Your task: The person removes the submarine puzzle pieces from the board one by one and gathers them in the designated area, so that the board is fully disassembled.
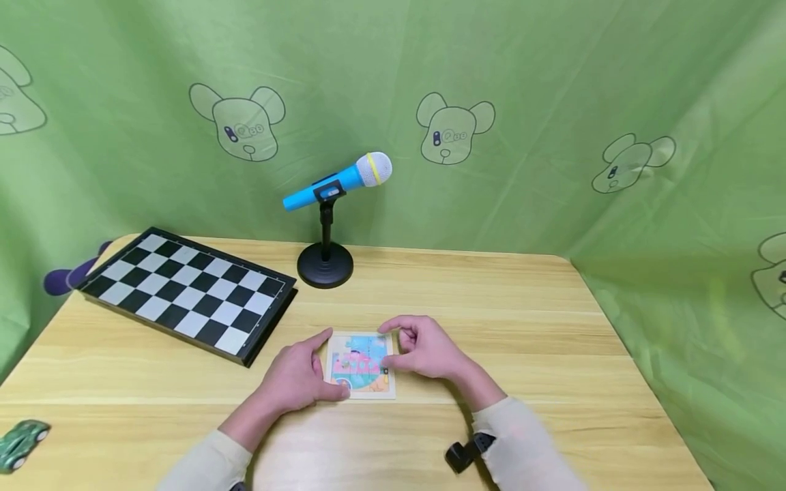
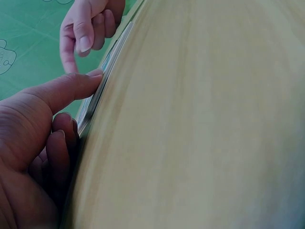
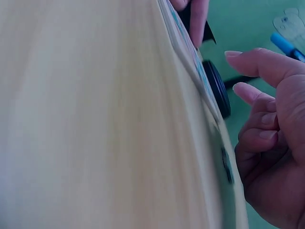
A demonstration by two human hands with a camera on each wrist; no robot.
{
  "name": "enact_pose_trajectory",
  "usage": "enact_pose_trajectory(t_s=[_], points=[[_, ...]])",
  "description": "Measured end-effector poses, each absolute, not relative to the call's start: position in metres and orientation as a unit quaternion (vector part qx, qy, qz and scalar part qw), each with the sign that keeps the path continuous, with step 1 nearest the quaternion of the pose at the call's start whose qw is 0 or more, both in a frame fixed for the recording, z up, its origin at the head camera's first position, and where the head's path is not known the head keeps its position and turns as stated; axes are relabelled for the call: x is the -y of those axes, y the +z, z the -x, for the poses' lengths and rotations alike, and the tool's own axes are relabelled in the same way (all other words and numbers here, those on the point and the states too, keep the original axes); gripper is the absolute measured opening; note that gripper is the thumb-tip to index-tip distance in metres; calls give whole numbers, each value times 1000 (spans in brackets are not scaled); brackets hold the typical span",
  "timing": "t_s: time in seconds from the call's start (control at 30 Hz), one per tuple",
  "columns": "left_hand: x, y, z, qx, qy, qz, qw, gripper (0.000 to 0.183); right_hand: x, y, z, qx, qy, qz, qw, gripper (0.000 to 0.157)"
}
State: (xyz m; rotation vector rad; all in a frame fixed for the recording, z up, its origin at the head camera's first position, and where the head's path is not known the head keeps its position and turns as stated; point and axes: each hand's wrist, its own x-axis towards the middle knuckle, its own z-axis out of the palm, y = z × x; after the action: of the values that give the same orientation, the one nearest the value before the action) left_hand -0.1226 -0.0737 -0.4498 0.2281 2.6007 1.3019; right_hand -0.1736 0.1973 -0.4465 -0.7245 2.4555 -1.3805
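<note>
Puzzle [image 1: 366, 367] | hands: left one [image 1: 296, 377] grips its left edge | right one [image 1: 428, 349] empty, thumb and forefinger apart

**Curtained-Off Play Corner**

The wood-grain desk [image 1: 491, 307] is closed in at the back and sides by a green curtain [image 1: 552, 68] printed with cartoon animal heads. Playthings are set out on it: a chequered game board [image 1: 190, 290], a small picture board [image 1: 362, 365], a toy car [image 1: 23, 443] and a blue microphone [image 1: 353, 179]. Whatever room lies beyond is hidden.
</note>
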Motion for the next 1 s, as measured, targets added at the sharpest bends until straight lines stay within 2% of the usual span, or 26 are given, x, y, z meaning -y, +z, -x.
enact_pose_trajectory(t_s=[0.43,1.0], points=[[74,-450,123,-884,446,-82,114,110,-157,-441,176,-854,-416,277,144,45],[75,-450,123,-888,439,-83,110,109,-139,-437,177,-881,-372,238,170,33]])
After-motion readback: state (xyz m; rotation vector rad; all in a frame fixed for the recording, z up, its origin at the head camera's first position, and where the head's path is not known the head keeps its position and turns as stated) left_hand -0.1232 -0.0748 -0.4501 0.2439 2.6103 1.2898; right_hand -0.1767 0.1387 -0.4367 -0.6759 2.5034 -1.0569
